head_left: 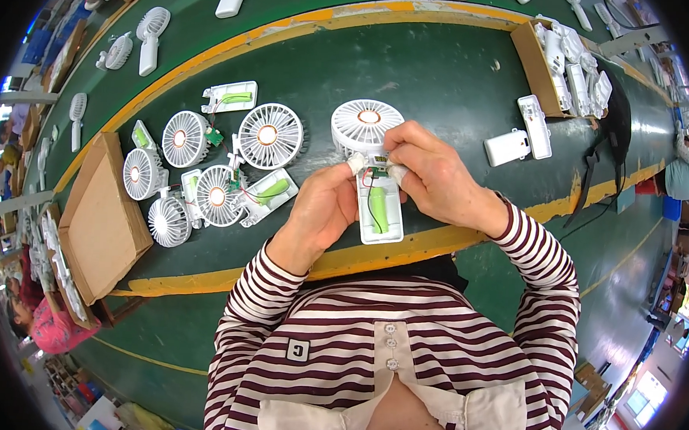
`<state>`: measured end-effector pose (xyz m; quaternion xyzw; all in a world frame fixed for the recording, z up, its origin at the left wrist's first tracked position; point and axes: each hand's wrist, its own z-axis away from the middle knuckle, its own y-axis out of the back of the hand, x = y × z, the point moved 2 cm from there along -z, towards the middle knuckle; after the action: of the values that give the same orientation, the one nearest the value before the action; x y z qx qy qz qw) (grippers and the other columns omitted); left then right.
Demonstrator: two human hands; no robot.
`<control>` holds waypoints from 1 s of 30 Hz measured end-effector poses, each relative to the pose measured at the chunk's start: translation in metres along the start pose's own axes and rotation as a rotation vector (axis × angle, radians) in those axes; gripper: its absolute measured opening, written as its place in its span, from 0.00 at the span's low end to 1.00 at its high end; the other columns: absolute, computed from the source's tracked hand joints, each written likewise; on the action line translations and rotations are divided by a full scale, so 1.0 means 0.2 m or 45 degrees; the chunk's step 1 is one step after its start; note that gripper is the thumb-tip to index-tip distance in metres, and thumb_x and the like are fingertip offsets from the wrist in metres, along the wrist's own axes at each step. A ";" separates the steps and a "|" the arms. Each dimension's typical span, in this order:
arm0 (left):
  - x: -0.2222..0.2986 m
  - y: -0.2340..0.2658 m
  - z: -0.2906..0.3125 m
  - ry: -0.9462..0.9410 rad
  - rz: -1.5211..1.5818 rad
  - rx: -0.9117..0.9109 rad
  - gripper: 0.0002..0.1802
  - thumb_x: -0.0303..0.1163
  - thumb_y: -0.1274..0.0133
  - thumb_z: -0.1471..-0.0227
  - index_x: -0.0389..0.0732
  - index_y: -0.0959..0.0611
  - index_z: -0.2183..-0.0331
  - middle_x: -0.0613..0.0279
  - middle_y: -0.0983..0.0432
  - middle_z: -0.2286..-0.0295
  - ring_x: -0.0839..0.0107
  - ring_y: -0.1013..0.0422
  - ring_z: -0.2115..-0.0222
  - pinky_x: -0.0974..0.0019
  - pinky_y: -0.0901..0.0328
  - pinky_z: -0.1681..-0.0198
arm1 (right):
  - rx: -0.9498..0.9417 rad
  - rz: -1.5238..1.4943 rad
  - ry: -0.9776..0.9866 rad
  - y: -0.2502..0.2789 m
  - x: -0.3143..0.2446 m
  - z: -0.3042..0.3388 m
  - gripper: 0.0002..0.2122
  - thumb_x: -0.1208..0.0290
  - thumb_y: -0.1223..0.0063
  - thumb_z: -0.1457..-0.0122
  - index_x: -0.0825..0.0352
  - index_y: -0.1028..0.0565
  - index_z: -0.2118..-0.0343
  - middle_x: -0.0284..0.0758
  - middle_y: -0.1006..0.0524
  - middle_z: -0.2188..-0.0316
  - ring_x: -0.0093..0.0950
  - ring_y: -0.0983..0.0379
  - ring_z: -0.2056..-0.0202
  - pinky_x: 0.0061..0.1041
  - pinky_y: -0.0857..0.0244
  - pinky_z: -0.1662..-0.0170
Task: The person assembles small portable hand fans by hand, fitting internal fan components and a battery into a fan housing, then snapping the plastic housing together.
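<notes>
A white handheld fan [367, 123] lies in front of me, its round grille away from me and its opened handle [391, 227] toward me. Inside the handle sit a green battery [378, 210] and dark wires. A small green circuit board [378, 171] shows at the neck. My left hand [313, 209] grips the neck from the left, a white cover on its thumb tip. From the right, my right hand [444, 177] closes its fingers on the neck beside the board, also with a white fingertip cover. Exactly what its fingertips pinch is hidden.
Several opened fans [271, 136] with green batteries lie on the green table at left, beside a cardboard tray [98, 229]. Two white handle covers [508, 148] lie at right, near a box [533, 67] of white parts and a black strap [619, 124]. More fans [149, 41] lie beyond the yellow edge.
</notes>
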<state>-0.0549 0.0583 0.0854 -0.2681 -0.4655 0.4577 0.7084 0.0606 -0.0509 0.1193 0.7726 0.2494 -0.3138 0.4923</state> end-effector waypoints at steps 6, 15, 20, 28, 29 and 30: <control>0.00 0.01 0.00 0.003 -0.008 -0.001 0.21 0.31 0.67 0.46 0.28 0.36 0.54 0.48 0.31 0.60 0.56 0.30 0.61 0.56 0.34 0.56 | -0.018 0.016 0.023 0.00 -0.01 -0.01 0.06 0.89 0.53 0.63 0.75 0.33 0.78 0.40 0.35 0.68 0.38 0.35 0.65 0.30 0.36 0.66; 0.00 0.02 0.01 0.010 -0.023 0.051 0.20 0.31 0.66 0.46 0.28 0.35 0.54 0.49 0.31 0.60 0.59 0.31 0.60 0.56 0.35 0.56 | -0.029 0.206 0.147 -0.01 -0.02 -0.01 0.09 0.86 0.48 0.65 0.74 0.32 0.77 0.39 0.34 0.67 0.37 0.34 0.63 0.30 0.35 0.65; -0.01 0.06 0.00 -0.007 0.007 0.098 0.18 0.31 0.64 0.45 0.29 0.33 0.56 0.53 0.30 0.60 0.63 0.31 0.60 0.60 0.35 0.56 | 0.016 0.298 0.202 -0.04 -0.03 0.01 0.12 0.89 0.52 0.68 0.74 0.32 0.75 0.40 0.33 0.67 0.37 0.34 0.65 0.29 0.34 0.67; -0.02 0.08 0.01 0.004 0.012 0.112 0.16 0.32 0.62 0.46 0.33 0.32 0.57 0.57 0.31 0.60 0.65 0.33 0.59 0.61 0.37 0.56 | -0.095 0.552 0.261 -0.06 -0.03 0.04 0.09 0.81 0.50 0.64 0.75 0.32 0.76 0.40 0.35 0.64 0.34 0.34 0.64 0.25 0.33 0.74; -0.02 0.08 0.01 0.003 -0.003 0.132 0.16 0.32 0.62 0.46 0.33 0.32 0.57 0.57 0.31 0.60 0.66 0.33 0.59 0.61 0.38 0.55 | -0.117 0.549 0.278 -0.06 -0.04 0.04 0.09 0.81 0.50 0.64 0.75 0.32 0.76 0.40 0.35 0.64 0.34 0.35 0.65 0.25 0.33 0.74; -0.02 0.08 0.00 0.004 -0.005 0.133 0.16 0.32 0.62 0.46 0.33 0.32 0.57 0.57 0.31 0.60 0.66 0.33 0.59 0.61 0.38 0.55 | -0.142 0.540 0.304 -0.06 -0.04 0.04 0.09 0.81 0.50 0.64 0.75 0.32 0.76 0.41 0.35 0.64 0.34 0.35 0.65 0.25 0.33 0.74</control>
<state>-0.0625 0.0610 0.0713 -0.2306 -0.4404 0.4795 0.7232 0.0452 -0.0546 0.1163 0.8109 0.1549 -0.0955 0.5562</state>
